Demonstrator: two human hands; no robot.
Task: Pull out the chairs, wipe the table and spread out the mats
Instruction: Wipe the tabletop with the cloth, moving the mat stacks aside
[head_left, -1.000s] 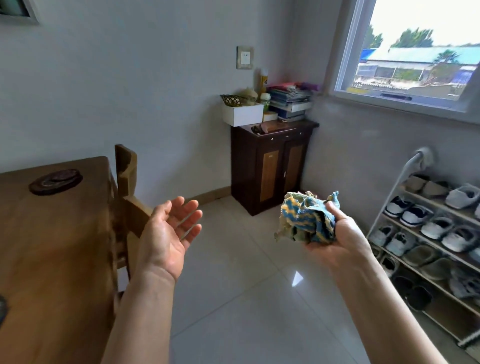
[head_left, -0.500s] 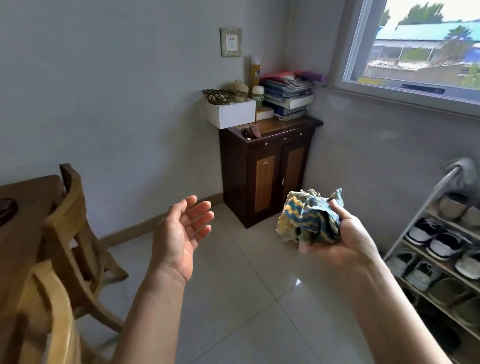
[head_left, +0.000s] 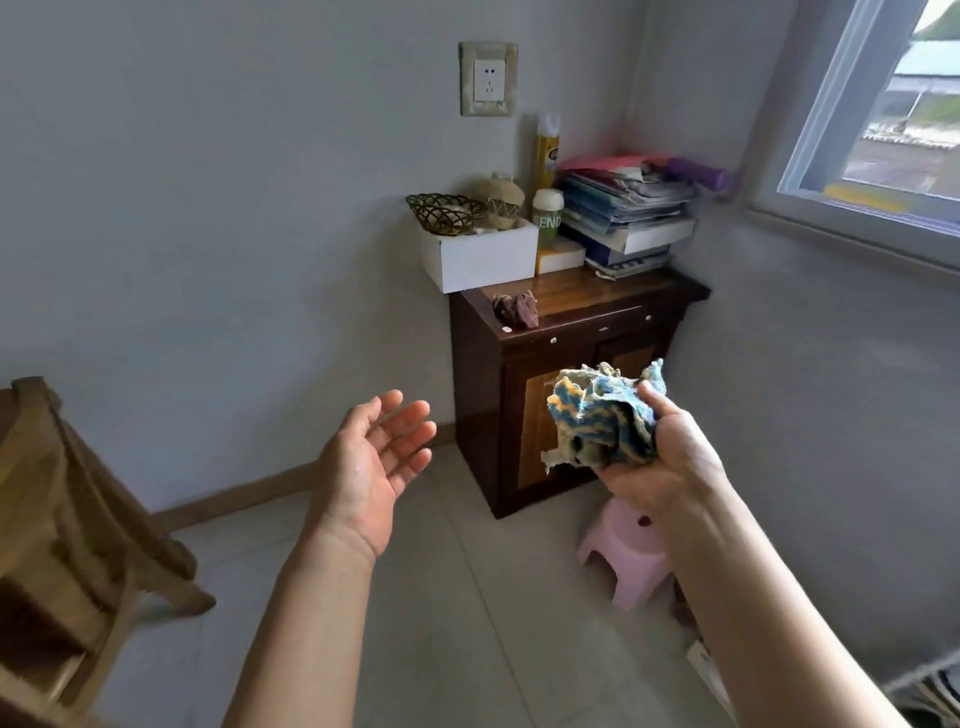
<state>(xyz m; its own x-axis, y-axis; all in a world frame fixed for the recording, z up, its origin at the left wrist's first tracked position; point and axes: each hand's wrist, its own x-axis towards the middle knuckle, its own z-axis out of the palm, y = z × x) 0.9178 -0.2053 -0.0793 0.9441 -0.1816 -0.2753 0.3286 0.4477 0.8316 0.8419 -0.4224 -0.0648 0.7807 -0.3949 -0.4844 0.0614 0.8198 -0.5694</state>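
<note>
A dark wooden cabinet (head_left: 561, 374) stands in the corner at the centre of the frame, glossy on top, with paler inset panels on its doors and small round knobs. Its top is crowded: a white box (head_left: 480, 257) carrying a woven wire basket (head_left: 447, 212), a tall yellow spray can (head_left: 544, 153), a small white bottle (head_left: 547, 214), and a slumping stack of books and papers (head_left: 626, 213). A small crumpled brown thing lies near the cabinet's front edge; what it is cannot be told. On the pale wall above sits a socket plate (head_left: 488, 79). A window (head_left: 883, 119) fills the upper right.

At the lower left edge stands a wooden chair (head_left: 67, 519), blurred, its curved back rail and slanting legs the colour of honey. A low pink plastic stool (head_left: 626, 553) sits on the smooth grey floor tiles just in front of the cabinet, partly hidden behind the right forearm.

The right hand (head_left: 660, 457), centre right, grips a bunched cloth (head_left: 602, 415), thumb curled over its top; the cloth is a crumpled, knitted-looking wad in blue, yellow and cream with frayed edges, held in the air in front of the cabinet door. The left hand (head_left: 374, 457), centre of the frame, holds nothing, palm turned up and inward, fingers loosely spread and relaxed. The two hands are apart.
</note>
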